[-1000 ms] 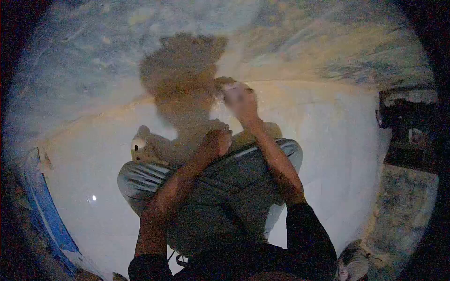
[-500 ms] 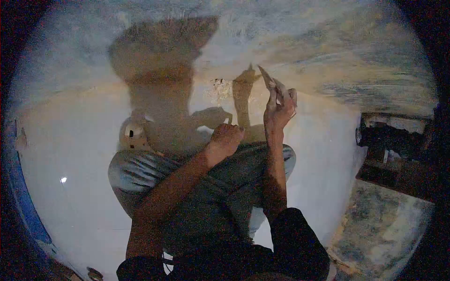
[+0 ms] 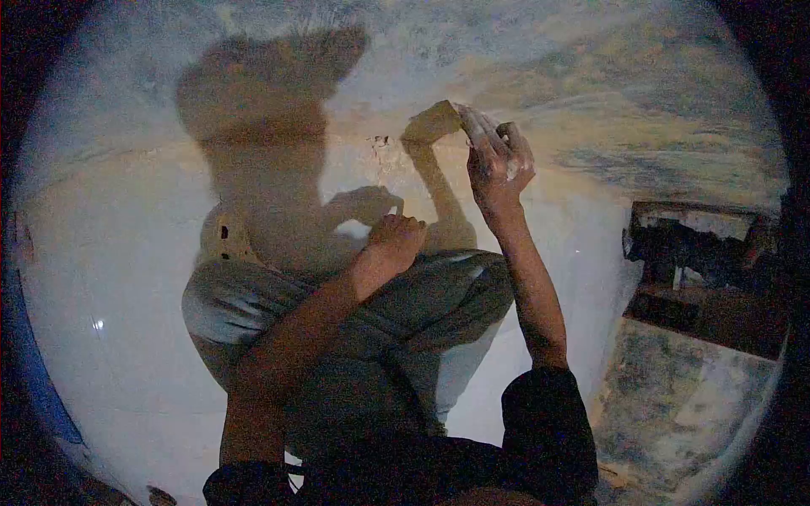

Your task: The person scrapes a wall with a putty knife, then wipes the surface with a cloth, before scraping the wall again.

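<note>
My right hand (image 3: 498,164), dusted with pale powder, is raised at the painted wall and grips a thin flat piece (image 3: 447,118). The piece's left part blends with a shadow, so its full outline is unclear. Lower and to the left, my left hand (image 3: 396,242) is held above my crossed legs with its fingers curled in; what they hold, if anything, is hidden. Between the hands' shadows, small dark flakes (image 3: 380,143) mark a rough patch low on the wall (image 3: 523,76).
My knees (image 3: 236,295) rest on the glossy pale floor (image 3: 118,363). A dark recess with black material (image 3: 700,249) lies at the right, above a stained slab (image 3: 675,396). Something blue (image 3: 34,363) runs along the left edge.
My right hand has turned, so the flat piece shows broader and points more to the left. The view has shifted slightly; my left hand keeps its curled pose.
</note>
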Motion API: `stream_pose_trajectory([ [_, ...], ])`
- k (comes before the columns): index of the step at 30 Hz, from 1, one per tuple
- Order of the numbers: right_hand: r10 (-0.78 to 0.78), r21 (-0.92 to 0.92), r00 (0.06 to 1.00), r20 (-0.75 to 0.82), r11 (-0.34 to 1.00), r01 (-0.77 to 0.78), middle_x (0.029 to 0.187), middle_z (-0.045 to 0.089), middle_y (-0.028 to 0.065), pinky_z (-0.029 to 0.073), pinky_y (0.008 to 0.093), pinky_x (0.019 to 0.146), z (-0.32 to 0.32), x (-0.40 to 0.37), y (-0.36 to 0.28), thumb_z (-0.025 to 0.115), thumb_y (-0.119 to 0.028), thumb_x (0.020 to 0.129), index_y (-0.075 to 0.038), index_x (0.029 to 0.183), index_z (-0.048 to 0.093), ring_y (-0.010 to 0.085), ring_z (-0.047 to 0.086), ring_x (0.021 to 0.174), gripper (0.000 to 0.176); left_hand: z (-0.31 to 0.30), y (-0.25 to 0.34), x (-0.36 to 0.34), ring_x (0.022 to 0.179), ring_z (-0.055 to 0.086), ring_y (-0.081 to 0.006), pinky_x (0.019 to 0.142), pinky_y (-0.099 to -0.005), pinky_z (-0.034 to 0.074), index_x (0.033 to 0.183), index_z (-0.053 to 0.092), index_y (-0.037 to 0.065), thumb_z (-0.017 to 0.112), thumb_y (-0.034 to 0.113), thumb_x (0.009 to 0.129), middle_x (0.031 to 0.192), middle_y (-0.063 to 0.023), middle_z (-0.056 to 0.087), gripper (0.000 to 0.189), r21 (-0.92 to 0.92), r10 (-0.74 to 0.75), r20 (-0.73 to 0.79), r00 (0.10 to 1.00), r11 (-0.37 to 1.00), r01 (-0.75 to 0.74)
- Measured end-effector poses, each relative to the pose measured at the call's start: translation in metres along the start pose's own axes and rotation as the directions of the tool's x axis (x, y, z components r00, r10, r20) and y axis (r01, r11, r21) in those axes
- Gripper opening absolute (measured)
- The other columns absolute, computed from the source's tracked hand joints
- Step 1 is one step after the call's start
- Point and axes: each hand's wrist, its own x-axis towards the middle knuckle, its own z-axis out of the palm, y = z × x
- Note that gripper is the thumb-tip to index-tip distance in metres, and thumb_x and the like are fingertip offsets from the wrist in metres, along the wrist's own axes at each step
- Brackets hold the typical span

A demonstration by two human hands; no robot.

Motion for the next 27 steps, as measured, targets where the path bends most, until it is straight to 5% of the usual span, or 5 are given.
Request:
stream_pose_trajectory([
  [13,-0.120,0.069,0.982,-0.148,0.989,0.132,0.086,0.064,0.0168,0.049,0.0380,0.058,0.014,-0.004,0.019,0.057,-0.013,0.078,-0.006,0.090,0.063,0.0283,0.061,0.071,0.015,0.007,-0.001,0.005,0.080,0.064,-0.0339,0.074,-0.0434,0.052,0.092,0.062,0.001,0.049,0.011,0.082,0.083,-0.0193,0.063,0.020,0.065,-0.075,0.099,0.992,0.995,0.069],
  [15,0.245,0.181,0.959,0.140,0.946,-0.268,0.088,0.063,0.0177,0.049,0.0420,0.062,0.034,-0.018,0.026,0.057,-0.020,0.079,-0.004,0.092,0.063,0.0319,0.061,0.075,0.021,0.007,0.002,-0.004,0.081,0.064,-0.0340,0.074,-0.0440,0.052,0.094,0.062,0.000,0.048,0.011,0.083,0.083,-0.0198,0.063,0.020,0.081,-0.036,0.040,0.999,0.996,0.033],
  [23,-0.214,-0.155,0.976,0.029,0.964,0.216,0.091,0.063,0.0191,0.045,0.0469,0.082,0.055,-0.028,-0.006,0.054,-0.038,0.083,-0.008,0.110,0.061,0.0404,0.057,0.085,0.041,0.009,-0.025,0.000,0.077,0.063,-0.0352,0.066,-0.0472,0.052,0.094,0.059,0.000,0.050,0.013,0.084,0.084,-0.0207,0.062,0.019,0.184,0.021,0.061,0.998,0.982,-0.032],
  [25,0.209,0.528,0.953,0.218,0.796,-0.295,0.095,0.062,0.0204,0.044,0.0477,0.081,0.028,-0.018,-0.034,0.054,-0.040,0.085,-0.004,0.109,0.060,0.0398,0.057,0.085,0.044,-0.001,-0.020,-0.001,0.076,0.064,-0.0353,0.064,-0.0473,0.052,0.093,0.058,0.000,0.051,0.013,0.083,0.084,-0.0202,0.062,0.018,0.240,-0.015,-0.059,0.998,0.970,0.029],
  [27,0.247,0.450,0.968,0.052,0.859,-0.243,0.086,0.063,0.0148,0.045,0.0424,0.063,0.050,-0.046,-0.019,0.058,-0.021,0.084,-0.006,0.102,0.062,0.0305,0.057,0.073,0.024,-0.006,-0.007,-0.003,0.075,0.064,-0.0351,0.063,-0.0469,0.052,0.093,0.058,0.000,0.051,0.013,0.083,0.083,-0.0195,0.063,0.018,0.296,-0.037,-0.299,0.954,0.946,0.130],
])
